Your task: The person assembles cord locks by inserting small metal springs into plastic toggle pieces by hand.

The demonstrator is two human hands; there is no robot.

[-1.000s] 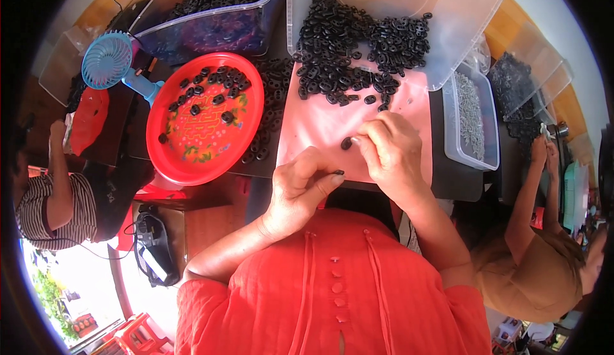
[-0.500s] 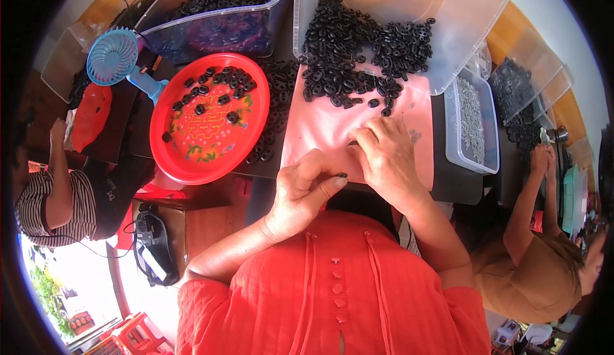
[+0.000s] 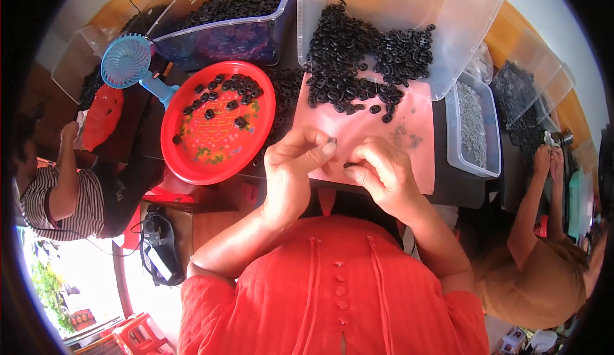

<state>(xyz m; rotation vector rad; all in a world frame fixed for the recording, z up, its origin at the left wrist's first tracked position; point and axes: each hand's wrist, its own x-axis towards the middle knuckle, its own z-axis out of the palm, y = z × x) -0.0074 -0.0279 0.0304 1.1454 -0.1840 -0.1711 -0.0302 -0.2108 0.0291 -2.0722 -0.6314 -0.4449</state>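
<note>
My right hand (image 3: 385, 174) pinches a small black piece (image 3: 348, 165) between thumb and fingertips, over the near part of a pink sheet (image 3: 416, 115). Just left of it, my left hand (image 3: 289, 166) is closed, thumb against the curled fingers. A dark spot shows at its thumb tip, but whether that is a held part is unclear. Ahead of both hands lies a heap of small black oval pieces with holes (image 3: 339, 54), spilling from a clear plastic bin (image 3: 470, 54) onto the sheet. A red round tray (image 3: 176, 153) with several similar pieces stands to the left.
A small clear box of grey metal parts (image 3: 473, 128) stands right of the sheet. Behind the tray are a bin of black pieces (image 3: 236, 9) and a blue handheld fan (image 3: 128, 61). One person (image 3: 64, 195) sits at the left, another (image 3: 537, 272) works at the right.
My left hand has lifted and turned upward, its thumb tip now farther from me. My right hand has drawn slightly nearer, and the black piece in it now shows. The view has shifted a little.
</note>
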